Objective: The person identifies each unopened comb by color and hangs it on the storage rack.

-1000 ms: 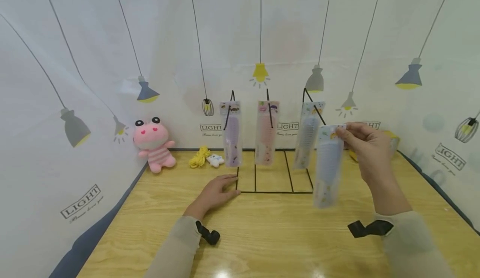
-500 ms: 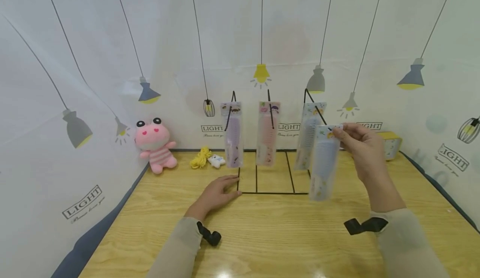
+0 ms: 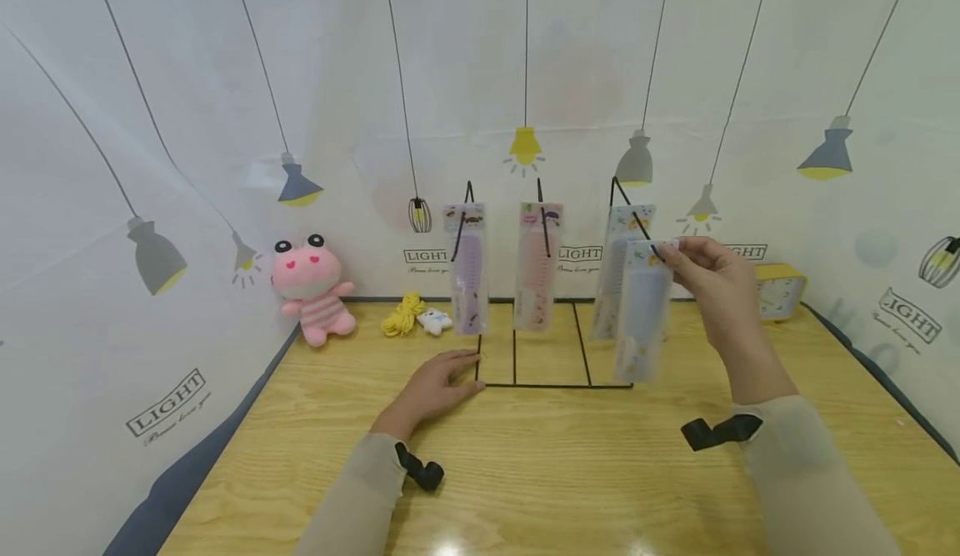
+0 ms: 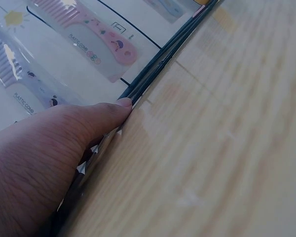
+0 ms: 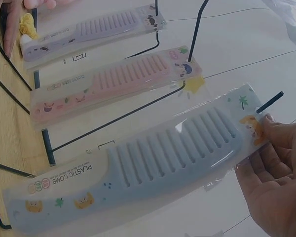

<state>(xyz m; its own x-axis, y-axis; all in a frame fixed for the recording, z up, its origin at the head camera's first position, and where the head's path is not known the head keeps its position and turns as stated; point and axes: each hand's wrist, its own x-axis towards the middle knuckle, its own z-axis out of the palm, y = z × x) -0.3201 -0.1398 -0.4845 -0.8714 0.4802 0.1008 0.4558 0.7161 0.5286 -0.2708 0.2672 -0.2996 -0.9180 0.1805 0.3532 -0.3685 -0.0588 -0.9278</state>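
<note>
My right hand [image 3: 712,289] pinches the top corner of a blue comb in clear packaging [image 3: 641,318]. The hook's black tip [image 5: 271,101] pokes out at the top of that package, beside my thumb. Behind it, another packaged blue comb [image 3: 609,289] hangs on the same arm of the black wire rack [image 3: 551,386]. A packaged pink comb [image 3: 536,277] hangs from the middle arm, and a packaged purple comb [image 3: 467,281] from the left one. On the table, my left hand [image 3: 431,383] rests with its fingers extended against the left side of the rack's base.
A pink plush toy [image 3: 313,289] sits at the table's back left corner. Near the rack lie a bundle of yellow cord [image 3: 402,314] and a small white figure [image 3: 434,320]. Behind my right hand stands a yellow clock [image 3: 782,292]. A printed cloth wall [image 3: 585,64] surrounds the wooden table [image 3: 555,464].
My right hand has brought the blue comb left and slightly up, onto the tip of the right-hand hook. The left hand has stayed at the rack's base.
</note>
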